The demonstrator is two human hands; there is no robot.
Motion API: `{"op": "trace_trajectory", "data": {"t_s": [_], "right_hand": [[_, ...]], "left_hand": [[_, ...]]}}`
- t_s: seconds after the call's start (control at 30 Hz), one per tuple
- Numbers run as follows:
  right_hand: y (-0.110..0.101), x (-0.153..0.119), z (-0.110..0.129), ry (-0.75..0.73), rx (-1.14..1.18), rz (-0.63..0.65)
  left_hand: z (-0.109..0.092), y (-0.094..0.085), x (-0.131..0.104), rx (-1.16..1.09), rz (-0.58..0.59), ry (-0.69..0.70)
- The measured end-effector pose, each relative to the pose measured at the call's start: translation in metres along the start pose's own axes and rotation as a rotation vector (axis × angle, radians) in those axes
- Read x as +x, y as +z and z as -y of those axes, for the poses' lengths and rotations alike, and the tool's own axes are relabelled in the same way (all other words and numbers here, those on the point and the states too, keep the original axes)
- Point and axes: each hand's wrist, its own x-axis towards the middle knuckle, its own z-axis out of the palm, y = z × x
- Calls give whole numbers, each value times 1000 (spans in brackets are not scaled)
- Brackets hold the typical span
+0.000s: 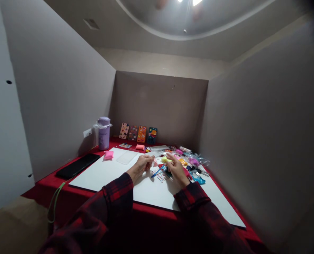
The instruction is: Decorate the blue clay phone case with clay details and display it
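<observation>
Above the middle of the white board (151,195), my left hand (143,163) is closed, with its thumb and fingertips pressed together near a small pinkish piece (155,162). What the pinch holds is too small to name. My right hand (176,168) is closed around a yellow lump (166,159), which shows at its fingertips. Between the hands a blue stick-like tool (157,173) lies beside a sheet of small gems (161,176). A clear flat case (127,157) and a pink packet (108,155) are left of my hands.
Colourful packets (194,161) crowd the board's right side. A purple bottle (104,134) and a black flat object (78,165) stand and lie at left. Four decorated phone cases, among them an orange one (142,134), lean on the back panel (159,106). Side panels flank the red cloth.
</observation>
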Motion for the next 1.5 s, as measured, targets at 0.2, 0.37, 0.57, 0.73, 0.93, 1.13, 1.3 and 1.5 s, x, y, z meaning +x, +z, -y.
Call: {"op": "trace_trajectory", "data": {"t_s": [0.2, 0.37, 0.57, 0.73, 0.93, 1.13, 1.3, 1.5], "right_hand": [[2, -10, 16, -185, -186, -16], [8, -14, 14, -239, -287, 37], [8, -14, 10, -260, -320, 21], [7, -13, 8, -271, -361, -20], [5, -12, 6, -294, -406, -51], [5, -14, 7, -321, -435, -73], [4, -14, 8, -345, -466, -91], [4, -13, 4, -408, -495, -72]], "left_hand": [[-6, 4, -6, 38, 72, 7], [-7, 4, -10, 64, 96, 32], [-7, 4, -9, 54, 114, 38], [-7, 6, -9, 14, 138, 18], [-9, 6, -12, -16, 167, -24], [-17, 9, -16, -42, 217, -6], [-18, 9, -15, 9, 259, -38], [-13, 6, -14, 139, 161, -51]]}}
